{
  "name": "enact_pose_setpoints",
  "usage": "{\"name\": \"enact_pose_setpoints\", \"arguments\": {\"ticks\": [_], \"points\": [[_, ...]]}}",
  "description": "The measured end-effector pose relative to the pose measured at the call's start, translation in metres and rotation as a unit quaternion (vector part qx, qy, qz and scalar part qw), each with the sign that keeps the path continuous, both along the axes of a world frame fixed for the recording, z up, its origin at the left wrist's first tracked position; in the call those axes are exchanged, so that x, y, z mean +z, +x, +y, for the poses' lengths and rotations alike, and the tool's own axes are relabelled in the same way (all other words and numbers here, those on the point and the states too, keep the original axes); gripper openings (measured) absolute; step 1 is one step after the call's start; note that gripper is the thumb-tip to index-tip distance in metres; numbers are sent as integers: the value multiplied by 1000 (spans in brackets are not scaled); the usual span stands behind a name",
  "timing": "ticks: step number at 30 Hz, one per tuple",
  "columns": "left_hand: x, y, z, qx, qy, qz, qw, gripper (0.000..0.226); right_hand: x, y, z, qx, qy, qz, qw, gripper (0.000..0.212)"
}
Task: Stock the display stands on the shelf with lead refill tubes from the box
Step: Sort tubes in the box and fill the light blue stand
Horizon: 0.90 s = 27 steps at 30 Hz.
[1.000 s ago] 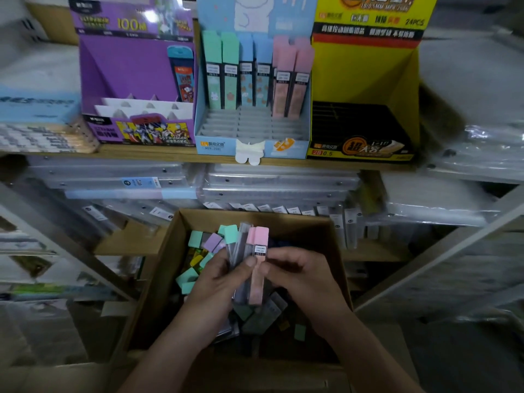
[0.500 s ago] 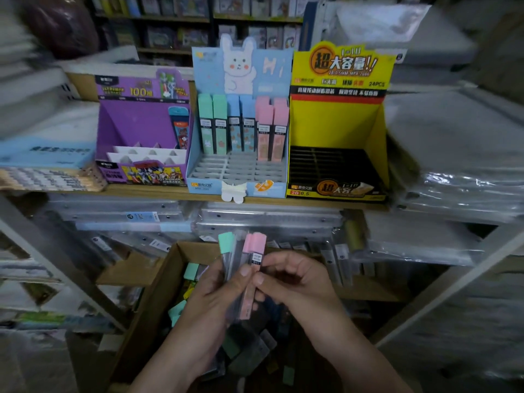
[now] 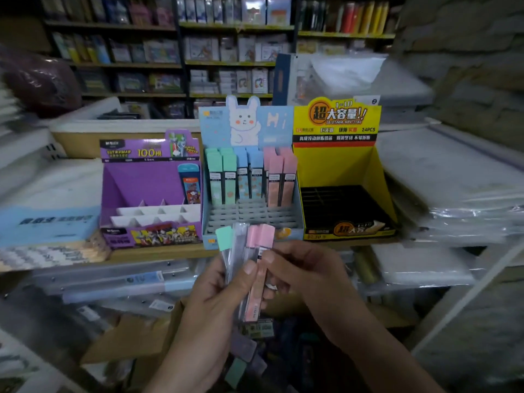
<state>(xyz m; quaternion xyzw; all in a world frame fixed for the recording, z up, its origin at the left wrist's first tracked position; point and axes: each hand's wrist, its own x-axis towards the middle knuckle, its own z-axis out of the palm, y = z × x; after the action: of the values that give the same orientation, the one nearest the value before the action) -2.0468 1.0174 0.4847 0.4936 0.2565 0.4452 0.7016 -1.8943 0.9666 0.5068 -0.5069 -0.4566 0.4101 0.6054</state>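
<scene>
Head view, low centre: grips a fanned bunch of lead refill tubes point(image 3: 253, 304) upright in the left hand point(image 3: 215, 304), thumb pressed across the fronts, fingers curled round behind. Shows a mint cap point(image 3: 224, 238) at the left of the fan, a clear greyish tube next to it, two pink caps point(image 3: 261, 235) at the right. Pinches the rightmost pink tube with the right hand point(image 3: 309, 279), thumb and forefinger closed on it just below the cap, at the label, with the other fingers folded loosely behind. Brings the two thumb tips close together over that tube, nearly touching. Reaches up from the lower edge with both forearms, left from bottom centre, right from bottom right, wrists roughly level. Holds the bunch above the open cardboard box point(image 3: 133, 336), where more tubes point(image 3: 243, 353) lie loose and blurred. Sits in front of and below the blue rabbit display stand point(image 3: 272, 123) on the wooden shelf point(image 3: 158, 252), with the caps overlapping its front lip in view; cannot tell whether touching. Carries mint, blue and pink tubes point(image 3: 249, 177) upright in the back rows of that stand, with grey slots showing in front of them. Flanked by a purple stand point(image 3: 141, 180) on the left and a yellow stand point(image 3: 334, 165) on the right.
</scene>
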Motion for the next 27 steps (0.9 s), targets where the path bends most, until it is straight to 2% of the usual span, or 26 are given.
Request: {"name": "enact_pose_setpoints", "arguments": {"ticks": [7,10,21,24,27], "points": [[20,-17,44,-31,32,-9,999,26,19,-23,30,-62,46,-44,996,19],[29,-15,53,-19,43,-19,999,32,26,-24,36,-76,64,-43,994,17],[29,17,54,94,109,12,990,36,45,31,48,-7,122,-32,992,22],[34,18,52,105,88,15,990,30,48,44,52,-17,131,-21,991,33],[41,16,56,109,56,0,992,29,53,53,55,-37,130,-45,990,20]]}}
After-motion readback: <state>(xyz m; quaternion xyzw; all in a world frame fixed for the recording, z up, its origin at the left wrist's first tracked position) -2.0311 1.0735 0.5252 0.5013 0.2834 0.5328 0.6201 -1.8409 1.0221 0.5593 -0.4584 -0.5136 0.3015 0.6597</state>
